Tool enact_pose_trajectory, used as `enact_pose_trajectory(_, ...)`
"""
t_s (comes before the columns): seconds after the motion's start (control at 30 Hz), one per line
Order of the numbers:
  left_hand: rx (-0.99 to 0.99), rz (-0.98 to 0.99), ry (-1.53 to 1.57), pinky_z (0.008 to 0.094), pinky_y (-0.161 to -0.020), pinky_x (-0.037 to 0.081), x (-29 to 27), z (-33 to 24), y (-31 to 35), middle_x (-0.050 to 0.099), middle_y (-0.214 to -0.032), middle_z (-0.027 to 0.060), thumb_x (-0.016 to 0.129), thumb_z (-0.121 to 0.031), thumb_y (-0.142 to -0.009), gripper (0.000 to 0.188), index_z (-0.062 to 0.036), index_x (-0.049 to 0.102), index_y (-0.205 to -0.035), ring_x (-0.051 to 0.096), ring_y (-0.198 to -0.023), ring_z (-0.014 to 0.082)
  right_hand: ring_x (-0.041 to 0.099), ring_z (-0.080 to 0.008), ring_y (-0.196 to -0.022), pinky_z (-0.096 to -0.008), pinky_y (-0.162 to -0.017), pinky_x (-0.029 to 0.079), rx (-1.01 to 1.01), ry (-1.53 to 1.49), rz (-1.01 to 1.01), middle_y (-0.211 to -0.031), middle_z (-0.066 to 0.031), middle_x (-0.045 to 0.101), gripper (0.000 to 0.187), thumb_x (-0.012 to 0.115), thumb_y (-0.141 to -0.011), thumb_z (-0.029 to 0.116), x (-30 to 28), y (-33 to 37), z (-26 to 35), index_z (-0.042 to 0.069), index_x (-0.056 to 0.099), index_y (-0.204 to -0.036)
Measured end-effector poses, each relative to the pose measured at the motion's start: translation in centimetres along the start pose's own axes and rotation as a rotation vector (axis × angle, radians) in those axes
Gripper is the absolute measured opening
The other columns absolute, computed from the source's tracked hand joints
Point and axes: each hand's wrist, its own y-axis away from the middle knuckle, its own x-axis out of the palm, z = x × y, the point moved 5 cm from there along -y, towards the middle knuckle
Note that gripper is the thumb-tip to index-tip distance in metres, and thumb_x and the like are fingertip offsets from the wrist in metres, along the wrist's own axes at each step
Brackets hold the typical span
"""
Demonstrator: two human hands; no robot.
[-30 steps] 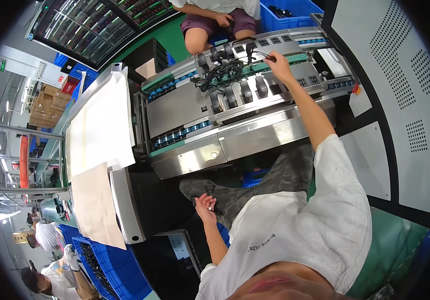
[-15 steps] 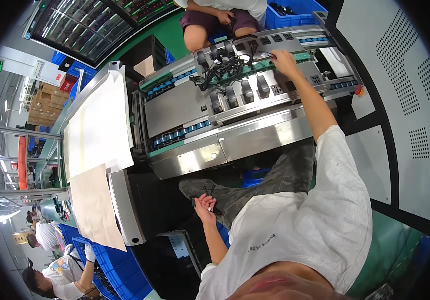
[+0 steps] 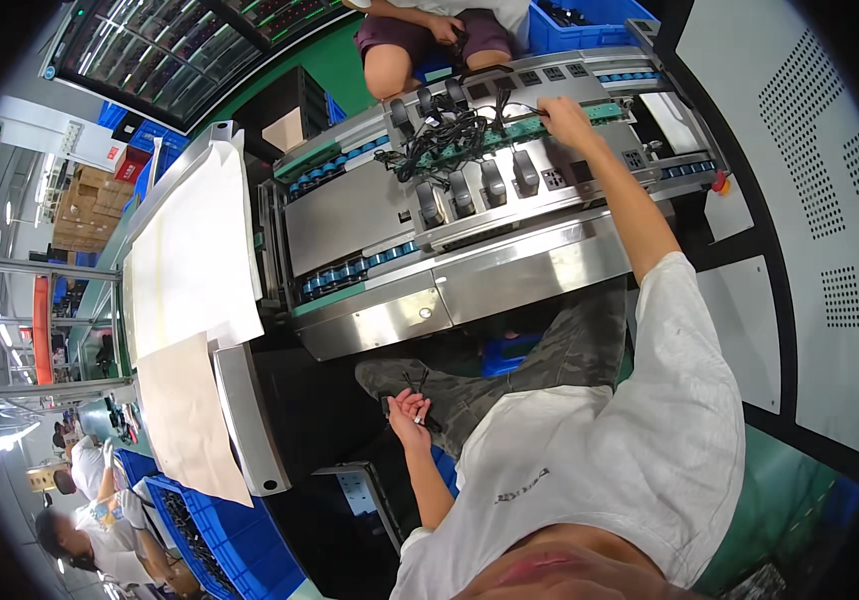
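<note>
My right hand (image 3: 564,120) reaches over the metal test fixture (image 3: 560,203), its fingers pinched on the end of a thin black cable (image 3: 525,106) beside the green strip (image 3: 605,112). Several black power adapters (image 3: 493,182) stand in the fixture's near row, and more adapters (image 3: 402,118) in the far row. A tangled heap of black cables (image 3: 440,142) lies between the rows. Low over my lap, my left hand (image 3: 409,416) is palm up with curled fingers, closed around a black corded thing (image 3: 416,380), probably an adapter, mostly hidden.
Across the conveyor line, a seated person (image 3: 430,40) holds something dark, next to a blue bin (image 3: 580,36). At left stand a white-covered surface (image 3: 195,250) and brown paper (image 3: 190,410). A blue crate (image 3: 240,535) sits lower left, near other workers. A red button (image 3: 721,186) marks the right end.
My right hand has shifted slightly left along the green strip, its fingers still pinched. My left hand stays put. At lower left, a worker's gloved hand has left the blue crate.
</note>
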Motion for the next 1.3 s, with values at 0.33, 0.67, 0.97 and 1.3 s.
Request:
enact_pose_trajectory(0.33, 0.029, -0.001, -0.02, 0.0345, -0.07, 0.053, 0.7, -0.5, 0.0, 0.061, -0.075, 0.0084, 0.036, -0.04, -0.097, 0.045, 0.0003, 0.056, -0.1, 0.057, -0.065, 0.0164, 0.052, -0.0394, -0.086, -0.0468, -0.073, 0.043, -0.09, -0.129, -0.146, -0.08, -0.0174, 0.058, 0.009, 0.06, -0.078, 0.006, 0.9, 0.7, 0.6, 0.002, 0.054, -0.083)
enact_pose_trajectory(0.67, 0.151, 0.332, -0.514, 0.0272, -0.066, 0.05, 6.0, -1.4, 4.1, 0.064, -0.076, 0.01, 0.039, -0.03, -0.097, 0.038, 0.0045, 0.056, -0.103, 0.06, -0.066, 0.0146, 0.037, -0.0382, -0.12, -0.0447, -0.101, 0.031, -0.046, -0.08, -0.302, -0.133, -0.0191, 0.04, 0.053, 0.06, -0.076, 0.005, -6.2, 9.7, 10.7, 0.001, 0.044, -0.126)
enact_pose_trajectory(0.97, 0.146, 0.931, -1.472, 0.0265, -0.062, 0.048, 14.9, -5.9, 11.5, 0.064, -0.074, 0.0078, 0.042, -0.021, -0.096, 0.028, 0.0017, 0.057, -0.103, 0.06, -0.064, 0.0142, 0.043, -0.0305, -0.117, -0.0416, -0.099, 0.035, -0.641, -0.74, 0.572, -0.128, -0.0159, 0.046, 0.053, 0.064, -0.078, 0.018, -3.2, 29.9, 26.5, 0.006, 0.047, -0.127)
enact_pose_trajectory(1.3, 0.19, 0.831, -0.601, 0.0246, -0.078, 0.046, 13.9, -9.3, 10.2, 0.064, -0.095, 0.0071, 0.046, -0.013, -0.095, 0.022, -0.0003, 0.054, -0.112, 0.059, -0.089, 0.0134, 0.059, -0.0168, -0.083, -0.0307, -0.072, 0.045, 0.408, -1.749, 1.301, -0.093, -0.0134, 0.061, 0.04, 0.058, -0.085, 0.026, -3.5, 30.9, 24.0, 0.003, 0.052, -0.118)
